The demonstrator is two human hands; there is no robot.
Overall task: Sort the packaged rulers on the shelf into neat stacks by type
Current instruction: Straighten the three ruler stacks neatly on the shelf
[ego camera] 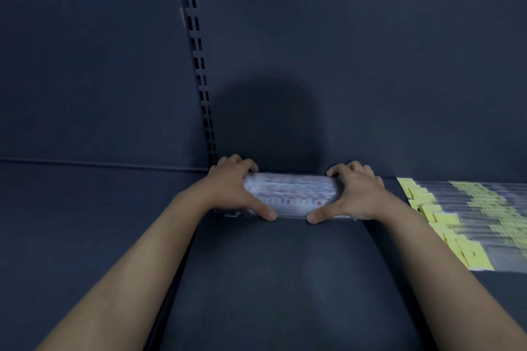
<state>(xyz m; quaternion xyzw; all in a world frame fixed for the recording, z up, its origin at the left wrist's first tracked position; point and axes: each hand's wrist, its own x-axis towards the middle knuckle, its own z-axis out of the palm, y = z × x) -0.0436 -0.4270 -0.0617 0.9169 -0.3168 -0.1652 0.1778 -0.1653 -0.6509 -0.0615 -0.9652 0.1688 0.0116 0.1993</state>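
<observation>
A stack of clear-packaged rulers with red and blue markings (291, 194) lies on the dark shelf (271, 279), close to the back panel. My left hand (233, 188) grips its left end, fingers curled over the far edge and thumb along the near edge. At the right end my right hand (353, 194) holds it the same way. To the right, several packaged rulers with yellow header cards (456, 216) lie fanned out in a loose overlapping row. The picture is motion-blurred.
A slotted upright post (199, 71) runs up the dark back panel (356, 65) just behind my left hand. The shelf's left section (85, 222) meets the middle one at a seam.
</observation>
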